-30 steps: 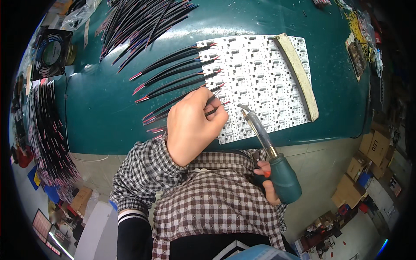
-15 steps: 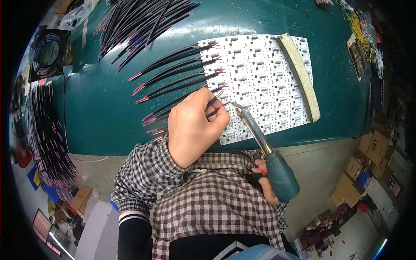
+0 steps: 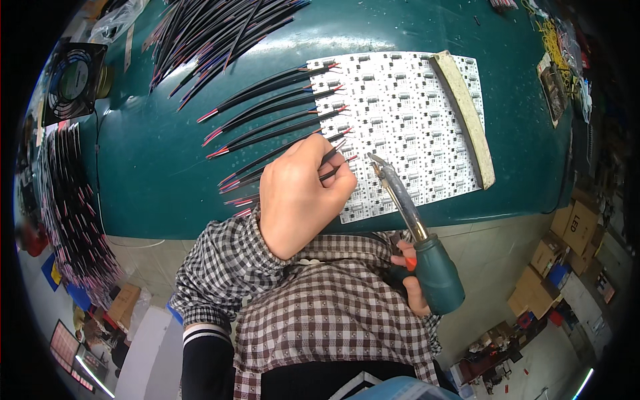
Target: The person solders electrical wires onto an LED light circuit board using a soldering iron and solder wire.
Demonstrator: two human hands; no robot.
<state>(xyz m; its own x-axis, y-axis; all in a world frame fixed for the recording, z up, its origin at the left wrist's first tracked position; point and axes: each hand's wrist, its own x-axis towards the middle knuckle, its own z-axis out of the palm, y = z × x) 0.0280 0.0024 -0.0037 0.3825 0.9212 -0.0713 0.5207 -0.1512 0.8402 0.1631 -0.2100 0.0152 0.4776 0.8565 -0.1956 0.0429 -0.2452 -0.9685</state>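
My left hand (image 3: 303,193) pinches a black-sleeved cable (image 3: 330,175) whose bare red and white wire ends reach over the left part of a white circuit board panel (image 3: 407,127). More black cables (image 3: 267,110) lie in a row along the panel's left edge, their red ends on the board. My right hand (image 3: 412,280), mostly hidden behind the handle, grips a soldering iron (image 3: 437,273) with a dark green handle. The iron's bent tip (image 3: 375,157) is over the panel, a short way right of the wire ends. A long pale bar (image 3: 463,117) rests across the panel's right side.
A green-topped table (image 3: 160,180) carries a heap of cables (image 3: 220,33) at the back left. A black fan (image 3: 73,83) stands at the left, above a hanging bundle of cables (image 3: 70,207). Yellow wires (image 3: 550,40) lie far right, with cardboard boxes (image 3: 573,223) below.
The soldering iron has moved right and slightly down, its tip drawing away from the wire ends. My left hand stays nearly in place with the cable.
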